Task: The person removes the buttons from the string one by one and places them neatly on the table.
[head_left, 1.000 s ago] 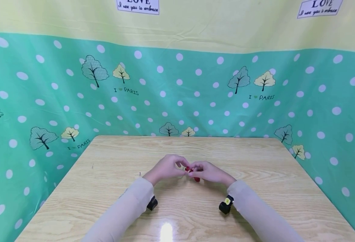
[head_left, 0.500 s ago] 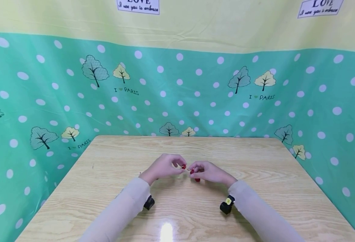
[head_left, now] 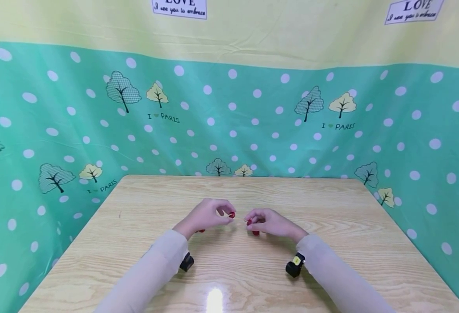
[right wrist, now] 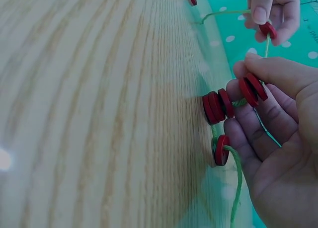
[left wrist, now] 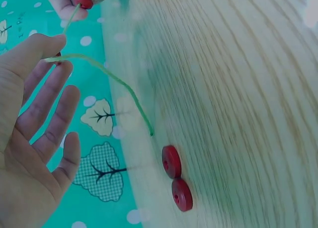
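Both hands work above the middle of the tabletop (head_left: 174,191), apart, with a green string (left wrist: 124,84) spanning the gap. Your left hand (head_left: 210,213) pinches a small red button (right wrist: 268,30) between thumb and finger, the string with it; its other fingers are loose. The string's tail droops from that pinch. Your right hand (head_left: 268,222) pinches a pair of buttons (right wrist: 252,89) by the rims. Just below it, a stack of buttons (right wrist: 217,106) and a lone button (right wrist: 222,150) sit along the string; whether they bear on the wood, cannot tell. Two loose buttons (left wrist: 182,194) lie on the near side of your left hand, side by side and touching.

Handling, by judgement: the buttons look light, hard and smooth, wood or plastic unclear. Unlikely to break, but glossy rims may slip or roll off, so take each across its faces or opposite edges and keep the hole uncovered. The string looks soft and limp; pushed from far back it would probably buckle. Hold it close to the tip, and let your right hand anchor the pair so the row doesn't slide.
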### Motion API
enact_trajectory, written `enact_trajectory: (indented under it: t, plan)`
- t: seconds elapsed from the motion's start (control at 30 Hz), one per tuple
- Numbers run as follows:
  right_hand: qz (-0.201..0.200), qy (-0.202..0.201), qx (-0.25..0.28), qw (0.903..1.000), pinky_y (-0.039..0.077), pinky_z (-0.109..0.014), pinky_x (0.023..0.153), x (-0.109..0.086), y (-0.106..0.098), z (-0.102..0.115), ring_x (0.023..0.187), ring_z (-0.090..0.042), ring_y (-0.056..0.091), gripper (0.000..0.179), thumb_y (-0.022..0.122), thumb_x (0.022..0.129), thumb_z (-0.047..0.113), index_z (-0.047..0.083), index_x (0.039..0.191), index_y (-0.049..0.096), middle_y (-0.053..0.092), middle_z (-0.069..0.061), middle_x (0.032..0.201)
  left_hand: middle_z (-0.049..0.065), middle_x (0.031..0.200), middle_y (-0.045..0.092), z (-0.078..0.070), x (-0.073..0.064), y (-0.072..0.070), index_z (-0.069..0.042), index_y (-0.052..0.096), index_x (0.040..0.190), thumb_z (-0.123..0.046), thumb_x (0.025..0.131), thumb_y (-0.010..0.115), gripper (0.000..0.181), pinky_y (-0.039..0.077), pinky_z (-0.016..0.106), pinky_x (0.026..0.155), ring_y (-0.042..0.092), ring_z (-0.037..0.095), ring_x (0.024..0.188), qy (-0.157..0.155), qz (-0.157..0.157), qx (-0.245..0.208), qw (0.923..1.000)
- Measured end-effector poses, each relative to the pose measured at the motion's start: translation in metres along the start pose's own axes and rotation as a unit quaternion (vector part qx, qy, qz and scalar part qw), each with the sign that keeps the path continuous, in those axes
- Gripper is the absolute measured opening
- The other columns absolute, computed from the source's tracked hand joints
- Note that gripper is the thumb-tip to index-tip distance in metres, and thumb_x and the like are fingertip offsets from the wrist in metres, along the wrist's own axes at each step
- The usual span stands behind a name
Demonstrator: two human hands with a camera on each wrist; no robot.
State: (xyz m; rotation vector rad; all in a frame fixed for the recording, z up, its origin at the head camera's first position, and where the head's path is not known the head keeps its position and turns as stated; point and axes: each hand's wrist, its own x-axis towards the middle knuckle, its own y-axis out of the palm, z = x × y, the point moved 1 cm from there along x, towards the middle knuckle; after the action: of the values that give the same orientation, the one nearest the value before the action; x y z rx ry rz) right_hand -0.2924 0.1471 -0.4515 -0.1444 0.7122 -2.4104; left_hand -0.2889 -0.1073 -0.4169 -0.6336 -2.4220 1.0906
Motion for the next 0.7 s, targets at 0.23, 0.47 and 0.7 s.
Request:
enact_trajectory:
  t: [0.23, 0.47, 0.7]
  plan:
    - [-0.002, 0.006, 0.005, 1.0000, 0.050, -0.030, 0.069, 0.000, -0.002, -0.003, 0.085, -0.017, 0.060, 0.027, 0.070, 0.096, 0.024, 0.009, 0.119, 0.067, 0.067, -0.001, 0.097, -0.015, 0.100, 0.070, 0.004, -0.004, -0.006, -0.016, 0.074, 0.110, -0.022, 0.089, 0.078, 0.022, 0.053, 0.033, 0.085, 0.066, 0.013, 0.095, -0.006, 0.002, 0.015, 0.9999]
    - [-0.003, 0.009, 0.003, 0.9999, 0.050, -0.031, 0.070, -0.001, -0.002, -0.002, 0.085, -0.018, 0.060, 0.025, 0.071, 0.096, 0.024, 0.012, 0.117, 0.068, 0.068, -0.001, 0.095, -0.012, 0.100, 0.071, 0.006, -0.010, -0.014, -0.015, 0.074, 0.110, -0.020, 0.088, 0.078, 0.022, 0.053, 0.036, 0.086, 0.065, 0.016, 0.094, -0.012, -0.008, 0.018, 0.9997]
    - [-0.003, 0.001, 0.005, 1.0000, 0.049, -0.028, 0.066, 0.000, -0.001, -0.003, 0.081, -0.016, 0.060, 0.025, 0.071, 0.096, 0.024, 0.010, 0.116, 0.068, 0.068, 0.000, 0.094, -0.011, 0.100, 0.071, 0.009, -0.018, -0.021, -0.015, 0.074, 0.110, -0.020, 0.088, 0.079, 0.022, 0.053, 0.035, 0.085, 0.065, 0.014, 0.093, -0.016, -0.013, 0.022, 0.9995]
